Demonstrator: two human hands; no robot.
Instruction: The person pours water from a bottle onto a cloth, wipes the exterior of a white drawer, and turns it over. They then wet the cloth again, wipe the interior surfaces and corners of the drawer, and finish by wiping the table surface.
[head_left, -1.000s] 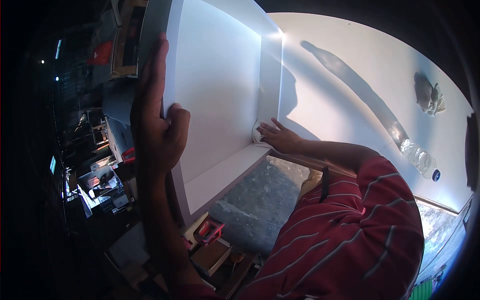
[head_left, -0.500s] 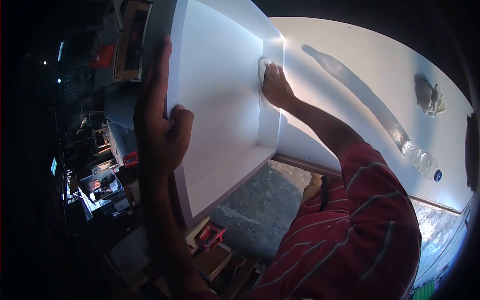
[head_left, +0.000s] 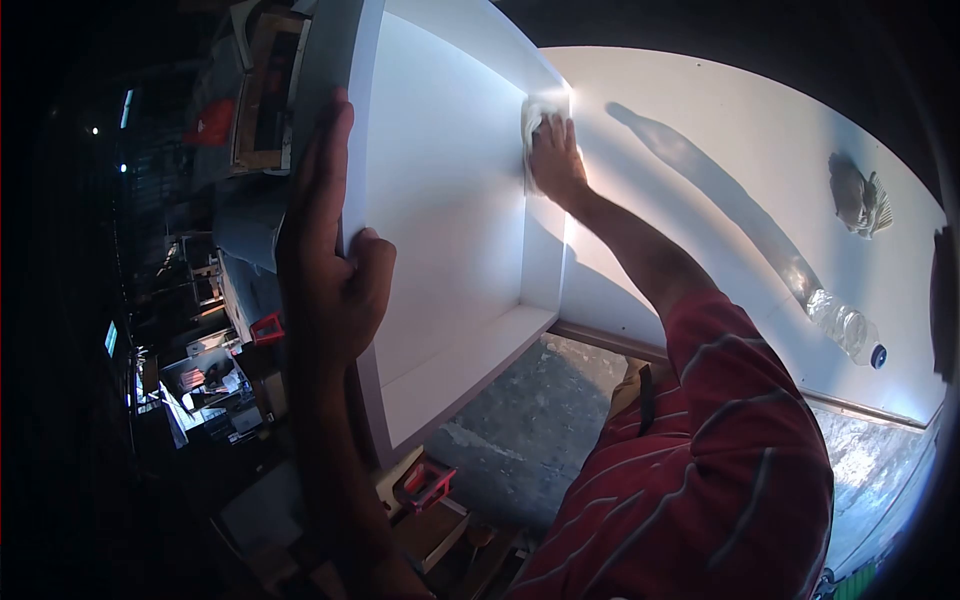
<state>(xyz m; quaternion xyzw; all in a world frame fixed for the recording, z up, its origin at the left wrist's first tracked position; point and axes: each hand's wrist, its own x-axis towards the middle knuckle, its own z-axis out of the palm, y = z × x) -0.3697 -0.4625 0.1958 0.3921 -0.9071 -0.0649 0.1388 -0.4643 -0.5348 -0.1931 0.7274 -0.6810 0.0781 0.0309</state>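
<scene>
A white open-fronted box [head_left: 450,210], like a cabinet carcass or drawer, stands tilted in front of me. My left hand [head_left: 335,265] grips its near left edge, with the fingers stretched along the outer side and the thumb at the rim. On the inner face of the right-hand wall, my right hand [head_left: 557,165] presses a white cloth [head_left: 531,125]. The fingers lie over the cloth, close to the wall's upper corner. Part of the cloth is hidden under the palm.
Right of the box, a white tabletop [head_left: 680,240] bears a clear plastic bottle [head_left: 842,325] with a blue cap and a crumpled wrapper-like thing [head_left: 858,198]. Below lies a grey floor [head_left: 510,430]. A red-framed object [head_left: 425,484] sits near wooden pieces at the lower left.
My right hand and the cloth have slid slightly up along the inner wall. My left hand keeps its hold on the edge; the whole view has shifted a little.
</scene>
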